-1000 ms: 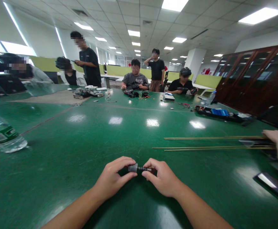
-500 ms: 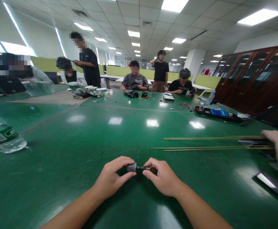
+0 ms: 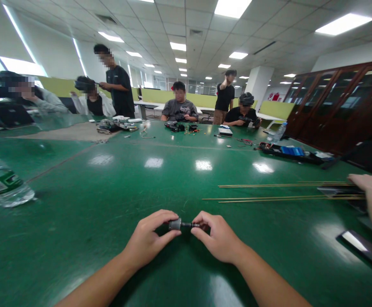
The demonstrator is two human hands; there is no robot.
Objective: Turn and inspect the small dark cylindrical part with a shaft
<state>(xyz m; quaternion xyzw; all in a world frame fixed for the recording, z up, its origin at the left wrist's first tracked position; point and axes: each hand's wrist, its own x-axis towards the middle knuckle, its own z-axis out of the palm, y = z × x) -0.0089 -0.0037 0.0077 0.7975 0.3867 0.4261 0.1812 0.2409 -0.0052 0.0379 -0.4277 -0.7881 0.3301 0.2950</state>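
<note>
Between my two hands is a small cylindrical metal part (image 3: 175, 224) with a thin dark shaft (image 3: 187, 225) pointing right. My left hand (image 3: 150, 234) pinches the wide grey cylinder between thumb and fingers. The tip of the shaft sits in the pinch of my right hand (image 3: 216, 236), where fingers partly cover it. Both hands are low over the green table (image 3: 125, 179), close to its near side. Whether the cylinder and the shaft are one piece or two, I cannot tell.
Thin brass-coloured rods (image 3: 269, 198) lie to the right, beside another person's hand (image 3: 369, 187). A dark phone-like slab (image 3: 364, 251) is nearer me. On the left lies a water bottle (image 3: 5, 183). A black tray (image 3: 291, 151) holds tools farther back. Several people are around the far side.
My hands and the metal part keep nearly the same pose. In the background, a standing person has shifted right, and a seated person at the left has raised a hand.
</note>
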